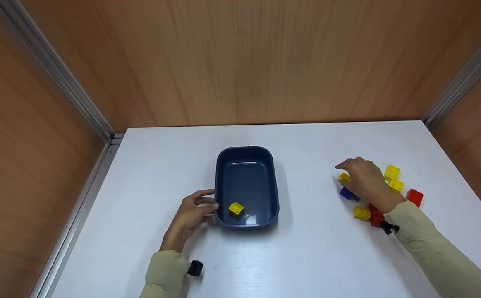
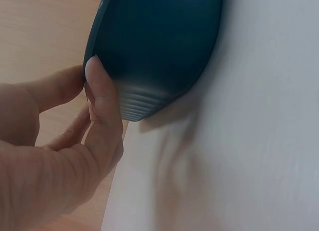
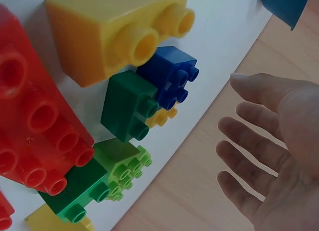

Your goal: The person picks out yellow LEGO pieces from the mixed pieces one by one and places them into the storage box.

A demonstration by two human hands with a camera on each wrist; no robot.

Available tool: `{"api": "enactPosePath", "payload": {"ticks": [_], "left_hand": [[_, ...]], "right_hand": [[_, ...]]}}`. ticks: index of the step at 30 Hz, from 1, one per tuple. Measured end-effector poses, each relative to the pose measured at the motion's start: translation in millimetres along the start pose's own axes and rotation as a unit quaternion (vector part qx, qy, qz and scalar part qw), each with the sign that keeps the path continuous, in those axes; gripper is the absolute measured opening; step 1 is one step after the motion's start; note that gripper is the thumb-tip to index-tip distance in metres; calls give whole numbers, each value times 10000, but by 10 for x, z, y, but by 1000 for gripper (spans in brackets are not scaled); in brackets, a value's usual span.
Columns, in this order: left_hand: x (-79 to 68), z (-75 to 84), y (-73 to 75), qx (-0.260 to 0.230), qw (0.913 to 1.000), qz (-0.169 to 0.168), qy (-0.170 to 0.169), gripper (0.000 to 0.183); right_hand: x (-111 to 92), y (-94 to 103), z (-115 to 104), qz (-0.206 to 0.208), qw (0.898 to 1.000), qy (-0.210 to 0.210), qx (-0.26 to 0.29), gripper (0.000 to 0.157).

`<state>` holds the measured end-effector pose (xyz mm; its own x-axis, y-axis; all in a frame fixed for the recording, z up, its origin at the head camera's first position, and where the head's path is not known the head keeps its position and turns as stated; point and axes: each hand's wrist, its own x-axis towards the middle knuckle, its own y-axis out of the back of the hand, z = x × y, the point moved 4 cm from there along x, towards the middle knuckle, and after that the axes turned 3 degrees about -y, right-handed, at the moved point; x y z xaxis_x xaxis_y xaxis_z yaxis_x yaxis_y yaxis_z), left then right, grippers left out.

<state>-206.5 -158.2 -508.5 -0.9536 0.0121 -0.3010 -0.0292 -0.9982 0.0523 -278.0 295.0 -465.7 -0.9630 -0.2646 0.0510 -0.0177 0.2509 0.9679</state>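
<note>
Head view has the dark blue tray sitting just left of center on the white table, with one yellow brick lying inside it near the lower left corner. The left hand is right against the tray's lower left side, fingers loosely extended and touching the outer wall. The left wrist view backs that up: a fingertip rests on the tray's rim and the rest of the fingers are relaxed, not wrapped around anything, so that hand is basically open and just steadying the tray.

Over on the right side of the frame, the right hand hovers palm down over a loose pile of bricks. In the right wrist view the fingers are spread and straight, holding nothing, so it's open too. Under it that view shows a big yellow brick, a red brick, a blue brick, a dark green brick and a light green brick, all crowded together and touching.

From the head camera a couple more yellow bricks and a red one sit just right of the hand, well apart from the tray. Wooden walls box in the table across the top and both sides.
</note>
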Motion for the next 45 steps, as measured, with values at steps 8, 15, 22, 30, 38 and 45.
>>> {"api": "enactPosePath", "payload": {"ticks": [8,15,22,30,38,45], "left_hand": [[-4,-8,15,-39,10000,42,18,45],[-29,12,38,-57,10000,-15,-74,48],[-31,5,60,-65,10000,-19,-30,49],[-17,-5,81,-133,9999,12,23,47],[-39,16,83,-139,9999,-35,20,48],[-55,22,77,-182,9998,-26,-9,49]], "right_hand": [[26,-27,100,-231,9985,-484,94,46],[57,-107,135,-168,9987,-472,-45,42],[99,-160,126,-148,9982,-547,-192,39],[159,-189,116,-222,9966,-694,-393,41],[191,-210,111,-274,9963,-624,-519,38],[213,-224,103,-398,9956,-609,-585,35]]}}
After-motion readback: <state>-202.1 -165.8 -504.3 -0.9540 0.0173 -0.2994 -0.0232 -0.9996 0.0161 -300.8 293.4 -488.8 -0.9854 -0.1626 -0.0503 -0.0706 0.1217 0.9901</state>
